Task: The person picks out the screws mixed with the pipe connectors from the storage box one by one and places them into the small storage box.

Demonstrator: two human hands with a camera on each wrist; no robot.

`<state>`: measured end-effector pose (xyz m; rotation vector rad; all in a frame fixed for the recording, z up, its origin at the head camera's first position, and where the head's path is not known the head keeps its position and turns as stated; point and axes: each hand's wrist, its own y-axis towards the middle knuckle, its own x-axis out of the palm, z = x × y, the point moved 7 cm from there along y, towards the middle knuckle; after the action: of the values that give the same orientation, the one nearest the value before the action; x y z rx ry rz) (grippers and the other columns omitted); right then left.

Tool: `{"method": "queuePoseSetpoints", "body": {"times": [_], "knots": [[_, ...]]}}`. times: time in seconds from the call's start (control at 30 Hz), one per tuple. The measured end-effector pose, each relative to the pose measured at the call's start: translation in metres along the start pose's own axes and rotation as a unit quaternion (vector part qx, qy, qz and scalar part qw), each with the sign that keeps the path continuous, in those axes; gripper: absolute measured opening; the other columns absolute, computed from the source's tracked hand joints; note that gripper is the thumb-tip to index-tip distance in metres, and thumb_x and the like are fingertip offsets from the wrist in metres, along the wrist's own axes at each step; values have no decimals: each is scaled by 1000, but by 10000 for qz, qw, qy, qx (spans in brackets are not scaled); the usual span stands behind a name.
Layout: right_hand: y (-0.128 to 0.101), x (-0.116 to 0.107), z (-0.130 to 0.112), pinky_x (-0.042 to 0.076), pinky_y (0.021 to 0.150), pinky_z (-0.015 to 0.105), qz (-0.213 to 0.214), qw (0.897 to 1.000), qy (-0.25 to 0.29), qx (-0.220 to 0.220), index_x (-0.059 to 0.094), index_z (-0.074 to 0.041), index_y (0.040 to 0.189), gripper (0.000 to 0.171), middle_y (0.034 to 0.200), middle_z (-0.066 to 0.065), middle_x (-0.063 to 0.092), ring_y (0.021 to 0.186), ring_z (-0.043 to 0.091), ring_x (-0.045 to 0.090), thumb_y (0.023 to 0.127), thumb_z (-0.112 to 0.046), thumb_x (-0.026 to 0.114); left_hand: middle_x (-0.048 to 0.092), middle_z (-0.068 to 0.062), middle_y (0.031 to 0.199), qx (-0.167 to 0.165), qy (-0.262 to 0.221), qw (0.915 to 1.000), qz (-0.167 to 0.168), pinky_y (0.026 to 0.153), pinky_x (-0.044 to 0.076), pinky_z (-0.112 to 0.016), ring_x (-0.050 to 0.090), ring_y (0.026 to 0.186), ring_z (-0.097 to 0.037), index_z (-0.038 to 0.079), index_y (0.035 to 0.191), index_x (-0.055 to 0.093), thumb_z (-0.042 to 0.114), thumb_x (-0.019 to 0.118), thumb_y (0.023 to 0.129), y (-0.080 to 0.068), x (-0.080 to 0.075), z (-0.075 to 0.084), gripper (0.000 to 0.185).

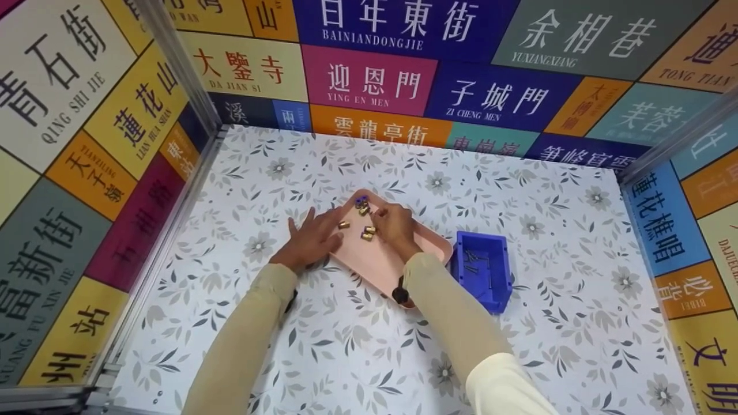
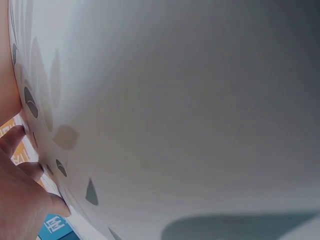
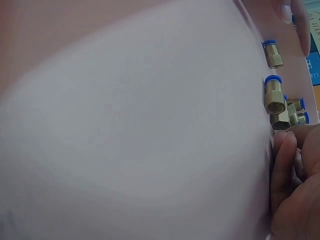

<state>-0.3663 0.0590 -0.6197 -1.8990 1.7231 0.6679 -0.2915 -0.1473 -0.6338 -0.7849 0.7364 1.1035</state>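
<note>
Now both hands point(image 1: 351, 230) rest on pink tray point(image 1: 403, 262); brass fittings point(image 1: 367, 233) between.

Head cam overhead — wrist cams v. close, both see tray point(image 1: 398, 262).

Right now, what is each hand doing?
Left hand: open, fingers flat on the pink tray.
Right hand: over the brass fittings; grip cannot be told.

blue bin point(image 1: 483, 266) contents too small, dark
</note>
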Motion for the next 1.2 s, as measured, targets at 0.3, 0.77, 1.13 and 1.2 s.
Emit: {"method": "queuePoseSetpoints", "body": {"times": [0.3, 0.77, 1.13, 1.2], "knots": [[0, -1, -3, 45, 45, 21, -107, 9998, -185, -43, 75, -13, 80, 18, 69, -1, 70, 54, 10, 62, 96, -14, 67, 18, 6, 172, -27, -58, 10000, -53, 114, -12, -78, -3, 158, -45, 44, 164, 4, 58, 32, 106, -1, -1, 1, 66], [-3, -3, -3, 45, 43, 22, -205, 9995, 134, -203, 75, -10, 78, 19, 67, -1, 70, 52, 9, 60, 95, -12, 66, 20, 3, 172, 90, -45, 9999, -36, 113, -11, -80, -2, 157, -47, 40, 165, 7, 56, 35, 107, 0, -1, 2, 66], [-9, -20, -4, 48, 44, 23, -142, 9997, 144, -135, 77, -13, 87, 14, 67, -1, 70, 50, 10, 62, 95, -20, 67, 19, 4, 172, 37, -77, 10000, -27, 112, -14, -79, -2, 157, -47, 47, 163, 4, 57, 34, 106, 2, 1, 1, 65], [-11, -25, -6, 50, 43, 25, -146, 9993, 327, -102, 76, -13, 89, 12, 69, 0, 71, 51, 11, 63, 95, -21, 68, 19, 4, 172, 41, -92, 9999, -31, 112, -14, -79, -2, 157, -48, 47, 163, 4, 57, 33, 106, 2, 1, 1, 65]]}}
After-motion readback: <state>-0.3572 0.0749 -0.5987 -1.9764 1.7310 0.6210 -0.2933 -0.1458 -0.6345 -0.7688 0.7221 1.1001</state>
